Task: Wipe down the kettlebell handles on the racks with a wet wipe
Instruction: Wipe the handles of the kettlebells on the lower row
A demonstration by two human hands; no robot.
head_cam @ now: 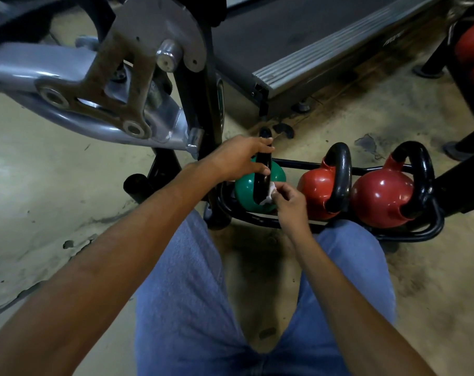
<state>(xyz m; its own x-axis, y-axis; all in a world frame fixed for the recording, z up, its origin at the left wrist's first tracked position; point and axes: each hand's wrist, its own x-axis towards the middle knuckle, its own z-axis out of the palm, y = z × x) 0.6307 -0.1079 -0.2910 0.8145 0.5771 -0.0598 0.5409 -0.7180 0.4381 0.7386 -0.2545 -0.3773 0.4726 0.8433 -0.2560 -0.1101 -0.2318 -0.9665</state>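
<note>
Frame center: left hand (241, 158) grips green kettlebell (248, 194) handle (261, 180); right hand (291, 204) pinches wipe (269, 195) against handle's lower end. Two red kettlebells (381, 198) right, same rack (409, 233).

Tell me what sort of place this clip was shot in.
Most likely a gym. A green kettlebell and two red kettlebells sit on a low black rack, a treadmill lies behind them, and a grey weight-machine arm hangs at upper left.
</note>
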